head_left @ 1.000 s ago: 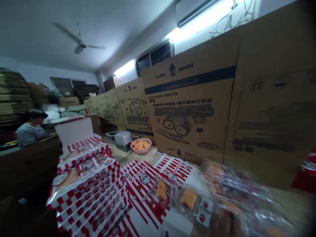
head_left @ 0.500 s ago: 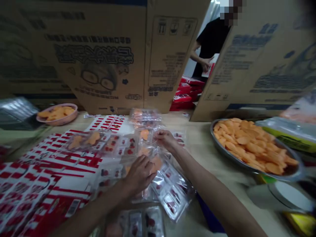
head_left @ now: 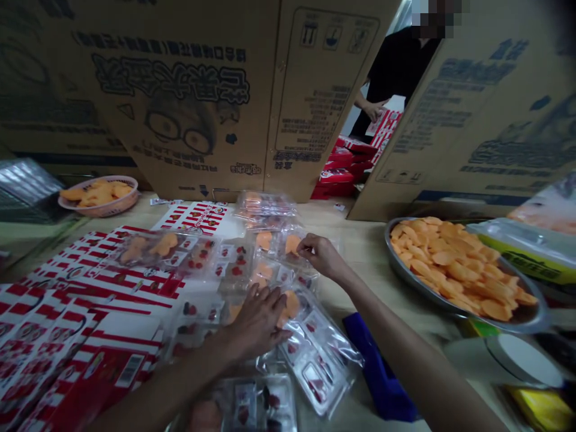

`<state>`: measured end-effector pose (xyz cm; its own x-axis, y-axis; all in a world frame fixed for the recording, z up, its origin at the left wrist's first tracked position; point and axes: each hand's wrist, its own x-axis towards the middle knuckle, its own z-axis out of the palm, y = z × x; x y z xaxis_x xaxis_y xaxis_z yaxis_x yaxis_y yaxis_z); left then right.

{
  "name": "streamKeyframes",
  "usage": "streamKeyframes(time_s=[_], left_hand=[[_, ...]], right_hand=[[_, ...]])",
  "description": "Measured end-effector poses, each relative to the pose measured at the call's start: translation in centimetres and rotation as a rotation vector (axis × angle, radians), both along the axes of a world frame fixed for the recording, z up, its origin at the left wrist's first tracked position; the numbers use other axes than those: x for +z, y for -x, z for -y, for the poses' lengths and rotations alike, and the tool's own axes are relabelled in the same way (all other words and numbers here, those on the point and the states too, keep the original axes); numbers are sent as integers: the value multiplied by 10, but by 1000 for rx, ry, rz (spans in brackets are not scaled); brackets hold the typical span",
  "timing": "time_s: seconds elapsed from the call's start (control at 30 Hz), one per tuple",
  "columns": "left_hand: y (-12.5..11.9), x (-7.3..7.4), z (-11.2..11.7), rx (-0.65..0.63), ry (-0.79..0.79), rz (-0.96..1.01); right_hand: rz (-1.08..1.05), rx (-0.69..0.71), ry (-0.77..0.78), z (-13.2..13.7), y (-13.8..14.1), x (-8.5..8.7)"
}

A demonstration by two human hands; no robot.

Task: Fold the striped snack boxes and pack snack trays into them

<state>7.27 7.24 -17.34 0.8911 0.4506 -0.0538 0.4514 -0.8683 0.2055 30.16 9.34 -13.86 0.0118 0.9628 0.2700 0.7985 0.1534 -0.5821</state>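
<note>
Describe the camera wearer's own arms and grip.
The left arm and right arm are bare as far as they show, narrowing toward the wrists, no sleeve in view. The left grip and right grip are ungloved; no watch is visible.

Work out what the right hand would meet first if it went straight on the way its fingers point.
The right hand would probably meet the packed orange piece just at its fingertips; whether they touch is unclear.

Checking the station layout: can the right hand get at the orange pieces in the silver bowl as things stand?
Likely yes: the orange pieces sit uncovered, and nothing tall stands between the bowl and the right hand, whose fingertips are at a clear pack it may have to release.
</note>
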Motion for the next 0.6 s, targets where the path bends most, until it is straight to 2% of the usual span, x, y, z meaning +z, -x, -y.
streamKeyframes(time_s=[0.17,0.3,0.47,0.6], left_hand=[[8,-3,7,-108,26,-5],[13,-6,14,-199,57,2],[13,-12,15,-225,124,-32],[10,-18,8,-235,163,-35]], right_hand=[[53,1,105,16,-12,-20],[84,7,141,24,-5,-29],[171,27,152,28,8,-25],[340,22,157,31,11,-19]])
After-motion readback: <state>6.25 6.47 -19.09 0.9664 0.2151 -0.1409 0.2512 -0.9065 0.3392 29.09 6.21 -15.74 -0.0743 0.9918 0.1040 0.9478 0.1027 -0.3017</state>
